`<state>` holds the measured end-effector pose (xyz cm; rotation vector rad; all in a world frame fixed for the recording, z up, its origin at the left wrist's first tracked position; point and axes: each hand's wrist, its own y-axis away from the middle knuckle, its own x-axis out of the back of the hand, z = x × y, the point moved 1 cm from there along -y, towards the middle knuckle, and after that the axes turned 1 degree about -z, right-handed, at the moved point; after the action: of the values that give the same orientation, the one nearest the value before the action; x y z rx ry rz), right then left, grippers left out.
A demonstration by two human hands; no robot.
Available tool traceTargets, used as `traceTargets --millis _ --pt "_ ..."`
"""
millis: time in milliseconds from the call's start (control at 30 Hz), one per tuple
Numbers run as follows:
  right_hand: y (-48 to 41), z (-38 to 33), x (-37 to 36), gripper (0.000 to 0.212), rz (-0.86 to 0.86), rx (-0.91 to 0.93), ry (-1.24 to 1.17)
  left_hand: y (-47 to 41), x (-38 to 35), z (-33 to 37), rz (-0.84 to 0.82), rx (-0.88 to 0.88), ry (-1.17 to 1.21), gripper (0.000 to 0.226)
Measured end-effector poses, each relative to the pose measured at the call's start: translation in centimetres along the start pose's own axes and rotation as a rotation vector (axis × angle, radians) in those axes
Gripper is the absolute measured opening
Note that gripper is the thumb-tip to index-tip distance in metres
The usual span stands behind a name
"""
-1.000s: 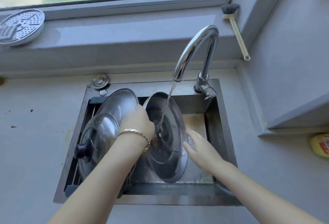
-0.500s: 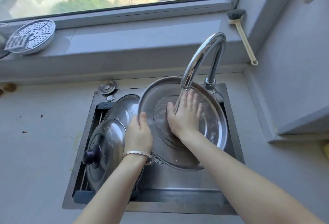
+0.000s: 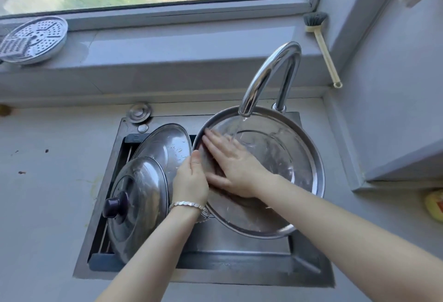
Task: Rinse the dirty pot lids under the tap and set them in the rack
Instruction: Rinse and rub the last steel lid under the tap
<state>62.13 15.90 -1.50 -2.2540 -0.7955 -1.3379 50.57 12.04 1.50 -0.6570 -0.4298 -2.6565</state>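
Observation:
A large steel pot lid (image 3: 285, 165) lies inner side up over the sink, under the running tap (image 3: 268, 78). My left hand (image 3: 190, 179), with a bracelet at the wrist, grips the lid's left rim. My right hand (image 3: 233, 166) lies flat and open on the lid's inner surface, fingers pointing up-left, beside the water stream. Two more steel lids lean in the rack (image 3: 105, 241) at the sink's left side: a front lid (image 3: 139, 205) with a dark knob, and a back lid (image 3: 165, 146) behind it.
The steel sink (image 3: 239, 261) is set in a grey counter. A perforated steamer plate (image 3: 33, 39) rests on the windowsill at left. A dish brush (image 3: 322, 47) leans in the right corner. A yellow object (image 3: 434, 202) sits at the right edge.
The lid turned from edge-on to inner side up under the tap. My right hand went from its far side onto its inner surface, then slid left towards the rim.

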Motion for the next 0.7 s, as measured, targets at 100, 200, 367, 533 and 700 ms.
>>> traceTargets --millis 100,200,367,533,700 --pt "-0.7 1.8 1.0 0.07 0.071 -0.111 0.058 0.5 0.2 0.5 -0.003 -0.027 -0.013 0.041" --pt "-0.1 3.9 1.5 0.063 0.209 -0.287 0.039 0.7 0.9 1.3 0.039 -0.065 -0.021 0.044" --pt "2.1 4.6 0.0 0.061 0.42 -0.728 -0.016 0.3 1.1 2.0 0.217 -0.127 -0.019 0.043" --pt "0.0 2.7 0.4 0.065 0.363 -0.734 -0.131 1.4 0.0 1.2 0.143 -0.095 -0.015 0.041" --pt "-0.1 -2.5 0.3 0.058 0.049 -0.023 -0.118 0.5 -0.1 1.3 0.177 -0.064 0.123 0.038"
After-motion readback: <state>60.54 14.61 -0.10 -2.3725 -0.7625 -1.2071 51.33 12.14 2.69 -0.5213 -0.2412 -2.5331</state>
